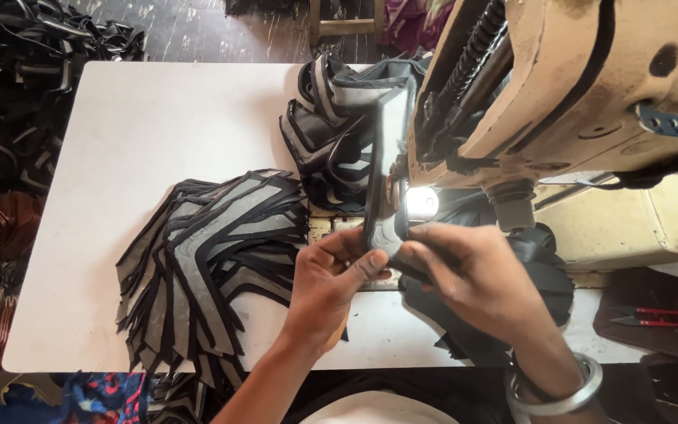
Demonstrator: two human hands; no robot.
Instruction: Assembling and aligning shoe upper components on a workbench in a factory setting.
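Observation:
My left hand (329,286) and my right hand (472,271) together pinch a long grey piece with black edging (382,169) that stands upright under the head of a cream sewing machine (559,86). The machine's small lamp (421,200) glows just behind the piece. My right wrist wears a silver bangle (559,392). A fan-shaped stack of grey and black angled pieces (213,251) lies on the white table (135,133), just left of my left hand.
A heap of sewn grey and black pieces (331,118) sits behind the needle area. Black fabric (543,267) bunches under my right hand. Red thread snips (653,317) lie at the right. Black strap piles (17,94) lie on the floor at left.

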